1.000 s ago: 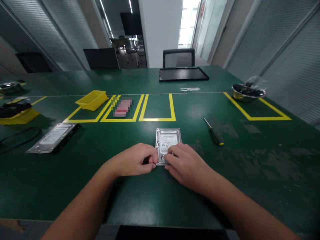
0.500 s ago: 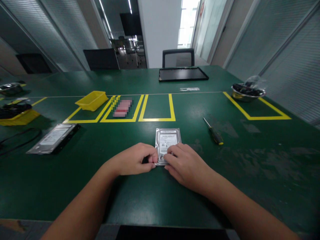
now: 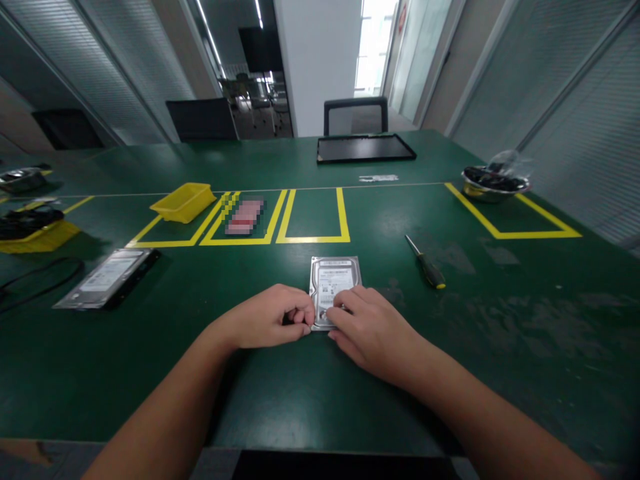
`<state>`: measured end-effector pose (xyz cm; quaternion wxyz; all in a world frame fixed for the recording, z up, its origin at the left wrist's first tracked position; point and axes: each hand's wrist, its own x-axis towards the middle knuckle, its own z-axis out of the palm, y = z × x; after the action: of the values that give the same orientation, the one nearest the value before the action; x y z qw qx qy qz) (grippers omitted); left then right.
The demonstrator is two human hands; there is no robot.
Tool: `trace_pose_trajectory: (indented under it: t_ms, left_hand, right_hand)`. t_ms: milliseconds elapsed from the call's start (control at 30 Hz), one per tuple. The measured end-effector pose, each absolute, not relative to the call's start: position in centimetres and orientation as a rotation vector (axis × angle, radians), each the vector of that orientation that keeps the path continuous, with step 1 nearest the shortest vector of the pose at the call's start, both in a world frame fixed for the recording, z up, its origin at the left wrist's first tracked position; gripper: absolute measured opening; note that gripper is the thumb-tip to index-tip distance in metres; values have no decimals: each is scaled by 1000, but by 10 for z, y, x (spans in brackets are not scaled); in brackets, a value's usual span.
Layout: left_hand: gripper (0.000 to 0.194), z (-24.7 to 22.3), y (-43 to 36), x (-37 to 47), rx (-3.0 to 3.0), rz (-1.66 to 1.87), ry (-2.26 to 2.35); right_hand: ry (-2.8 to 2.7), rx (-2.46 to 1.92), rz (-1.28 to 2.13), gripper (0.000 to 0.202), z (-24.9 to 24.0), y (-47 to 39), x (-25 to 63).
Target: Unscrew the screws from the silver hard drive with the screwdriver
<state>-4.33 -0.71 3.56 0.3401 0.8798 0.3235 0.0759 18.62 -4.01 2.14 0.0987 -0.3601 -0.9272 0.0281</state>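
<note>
A silver hard drive (image 3: 334,275) lies flat on the green table in front of me, its white label facing up. My left hand (image 3: 280,317) is closed at its lower left edge, with curled fingers and the thumb against the side. Over the lower right part lies my right hand (image 3: 373,327), its fingers bent onto the top and the thumb at the near edge. That corner of the drive is hidden under the fingers. To the right rests a screwdriver (image 3: 431,270) with a dark handle and yellow end, touched by neither hand.
Another hard drive (image 3: 107,277) lies at the left, near a black cable (image 3: 45,263). Farther back are a yellow tray (image 3: 183,203), a blurred-out pink item (image 3: 245,217) and a black flat panel (image 3: 366,148). A metal bowl (image 3: 493,190) with dark parts stands at the right.
The camera view has shifted very slightly. Both hands and the hard drive look the same as before.
</note>
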Motion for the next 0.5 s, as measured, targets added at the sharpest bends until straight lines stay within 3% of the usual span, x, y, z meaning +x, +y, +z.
trace_pose_trajectory:
  t_ms: [500]
  left_hand:
    - [13,36,-9,-43,2492,240,798]
  right_hand:
    - [-2748,-1083,97,15,21,-39,185]
